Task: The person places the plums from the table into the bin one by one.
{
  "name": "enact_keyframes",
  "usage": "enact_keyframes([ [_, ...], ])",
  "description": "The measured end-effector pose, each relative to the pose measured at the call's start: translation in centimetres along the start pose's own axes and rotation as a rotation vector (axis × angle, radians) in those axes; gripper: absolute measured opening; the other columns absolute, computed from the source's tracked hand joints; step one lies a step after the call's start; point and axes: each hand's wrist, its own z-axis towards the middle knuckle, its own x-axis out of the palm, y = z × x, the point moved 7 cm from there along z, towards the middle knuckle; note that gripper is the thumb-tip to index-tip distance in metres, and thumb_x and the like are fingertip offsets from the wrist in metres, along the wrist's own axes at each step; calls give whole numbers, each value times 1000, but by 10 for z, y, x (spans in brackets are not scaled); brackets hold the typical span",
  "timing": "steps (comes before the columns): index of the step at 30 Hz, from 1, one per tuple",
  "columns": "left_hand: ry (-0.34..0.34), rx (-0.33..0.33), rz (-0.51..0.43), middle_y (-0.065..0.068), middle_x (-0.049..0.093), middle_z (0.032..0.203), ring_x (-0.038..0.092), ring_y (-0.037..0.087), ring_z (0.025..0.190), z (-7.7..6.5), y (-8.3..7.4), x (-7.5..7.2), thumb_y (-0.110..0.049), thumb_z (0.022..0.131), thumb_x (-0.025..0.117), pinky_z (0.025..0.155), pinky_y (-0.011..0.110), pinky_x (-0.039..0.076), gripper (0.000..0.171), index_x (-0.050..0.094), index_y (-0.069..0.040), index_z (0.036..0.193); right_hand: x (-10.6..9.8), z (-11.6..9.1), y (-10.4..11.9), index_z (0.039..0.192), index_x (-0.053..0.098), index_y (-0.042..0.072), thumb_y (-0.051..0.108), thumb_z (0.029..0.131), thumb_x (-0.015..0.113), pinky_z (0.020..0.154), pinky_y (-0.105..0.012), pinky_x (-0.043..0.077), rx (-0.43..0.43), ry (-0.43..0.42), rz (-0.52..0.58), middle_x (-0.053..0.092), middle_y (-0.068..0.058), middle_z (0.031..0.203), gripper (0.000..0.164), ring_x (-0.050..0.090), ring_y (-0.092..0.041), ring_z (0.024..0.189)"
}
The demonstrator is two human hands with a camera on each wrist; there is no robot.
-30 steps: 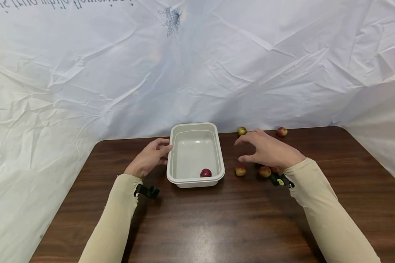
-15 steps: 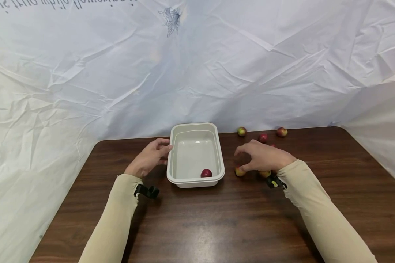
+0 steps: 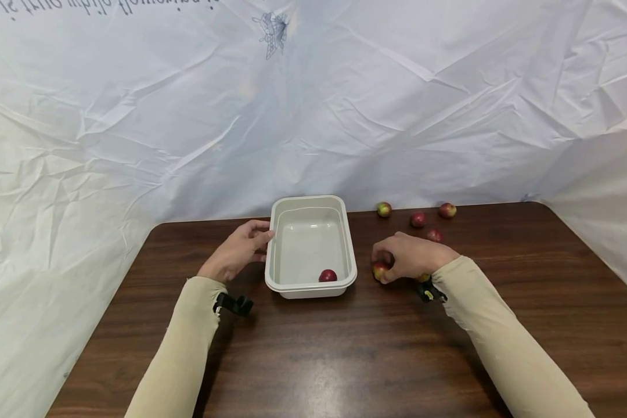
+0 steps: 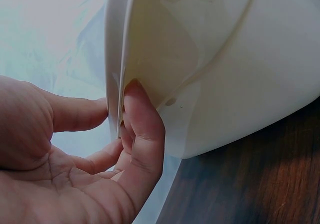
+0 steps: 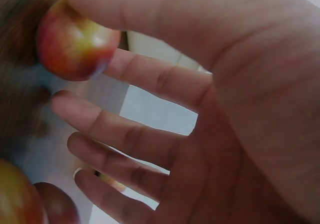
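Note:
My left hand (image 3: 237, 249) holds the left rim of a white plastic tub (image 3: 312, 244). In the left wrist view the thumb (image 4: 80, 115) presses the rim's outer face and curled fingers (image 4: 145, 129) hook under it. One dark red apple (image 3: 327, 276) lies in the tub's near right corner. To the right of the tub, my right hand (image 3: 415, 255) pinches a small red-and-yellow apple (image 3: 379, 271) between thumb and index finger. In the right wrist view this apple (image 5: 75, 42) sits at the fingertips, while the other fingers stretch out loosely.
Behind the right hand lie a green-red apple (image 3: 384, 209), two red apples (image 3: 417, 219) and a red-yellow apple (image 3: 447, 210). Another apple (image 3: 423, 277) is partly hidden under the right wrist. A white sheet (image 3: 313, 116) hangs behind the brown table (image 3: 313, 354).
My right hand has come down and left onto the near apple, its thumb and index finger closing around it. Red apples behind it have come into view. The left hand stays at the rim.

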Motion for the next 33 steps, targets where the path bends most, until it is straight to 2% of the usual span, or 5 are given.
enact_keyframes([
  [10,6,15,4,25,50,142,59,38,124,0,-1,0,-26,110,49,94,38,57,49,35,-5,153,1,4,-2,99,69,16,14,82,82,67,-28,47,-55,-3,11,63,1,82,22,54,-13,76],
  [15,4,10,2,24,50,141,59,38,124,0,0,0,-26,110,49,94,38,57,49,35,-6,152,1,6,-1,101,70,15,7,82,78,65,-27,46,-78,-13,29,63,2,81,23,54,-11,73],
  [19,3,8,1,24,50,142,59,37,124,-1,1,0,-26,110,49,96,39,56,49,35,-6,152,0,7,-1,104,70,15,5,82,77,67,-27,46,-99,-32,17,64,2,84,25,54,-12,76],
  [26,4,6,-8,24,50,142,59,35,122,-1,1,1,-25,110,49,93,36,57,50,35,-5,152,-5,5,-3,111,71,16,10,86,78,74,-31,48,-84,-70,-19,66,2,98,27,56,-17,89],
  [33,2,17,-10,24,50,141,59,35,123,1,0,1,-24,110,50,93,36,57,49,36,-4,152,-13,1,-1,116,71,15,12,89,77,86,-41,51,-100,-123,-31,69,-2,111,28,59,-23,104],
])
